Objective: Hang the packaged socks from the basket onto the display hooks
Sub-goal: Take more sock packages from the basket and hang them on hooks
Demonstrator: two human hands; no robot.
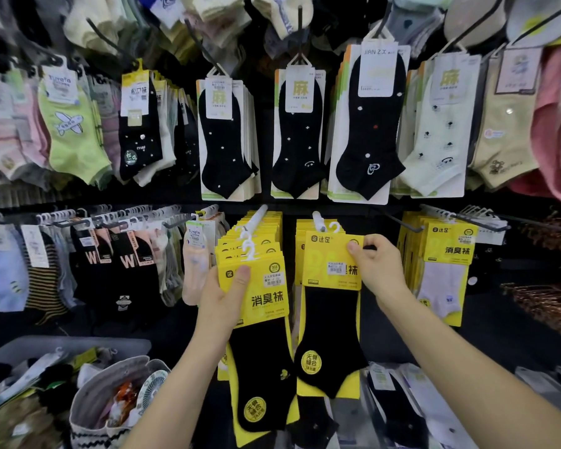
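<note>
My left hand (222, 299) grips a stack of yellow-carded black sock packs (266, 303) by its left edge, thumb on the front card; the packs' white hangers sit on a white display hook (256, 218). My right hand (374, 264) pinches the top right corner of another yellow-carded black sock pack (332, 267), whose white hanger sits at the tip of the neighbouring white hook (318, 220). More yellow packs hang behind both. A grey basket (78, 343) with loose sock packs stands at the lower left.
Black hooks full of packaged socks fill the wall above and to both sides. A third bunch of yellow packs (447, 251) hangs at the right. A cloth bag (110, 400) stands beside the basket. More sock packs (402, 406) lie at the lower right.
</note>
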